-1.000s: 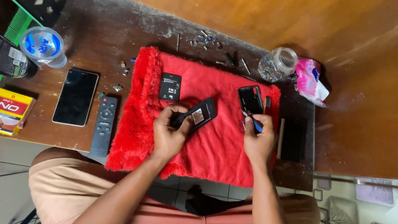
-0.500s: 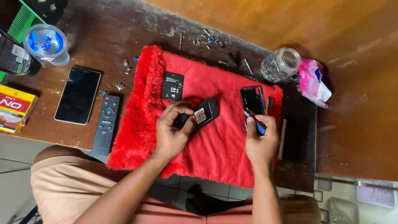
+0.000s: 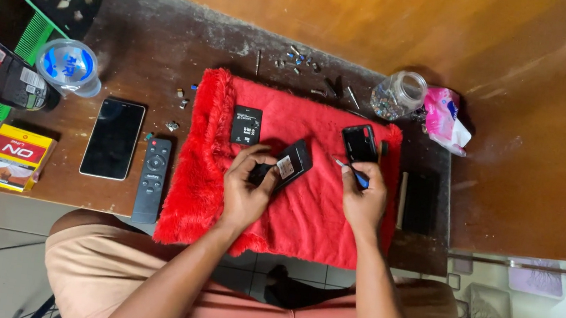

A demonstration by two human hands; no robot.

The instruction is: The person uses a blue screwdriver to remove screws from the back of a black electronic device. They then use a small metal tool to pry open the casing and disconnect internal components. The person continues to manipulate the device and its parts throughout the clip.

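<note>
The left hand [image 3: 248, 189] is curled closed around a small black device [image 3: 287, 167], thumb and fingers pinching its near-left end so that it tilts up off the red fluffy cloth [image 3: 304, 219]; a pale label shows on the device's upper face. The right hand [image 3: 362, 197] is closed around a thin blue-handled tool [image 3: 351, 172], its tip pointing left toward the device without touching it. Both hands hover over the middle of the cloth, which lies on the dark wooden counter [image 3: 160, 43]. Just beyond the right hand, a second black phone-like piece [image 3: 359, 143] lies on the cloth, and a flat black battery [image 3: 245, 125] lies on the cloth's far-left part. Left of the cloth sit a black remote [image 3: 151, 180] and a dark smartphone [image 3: 113, 138], with a yellow box [image 3: 13, 157] at the counter's left edge. At the far right of the cloth stand a clear jar [image 3: 397, 94] and a pink packet [image 3: 445, 119]. Small screws [image 3: 297, 58] are scattered along the far edge.
</note>
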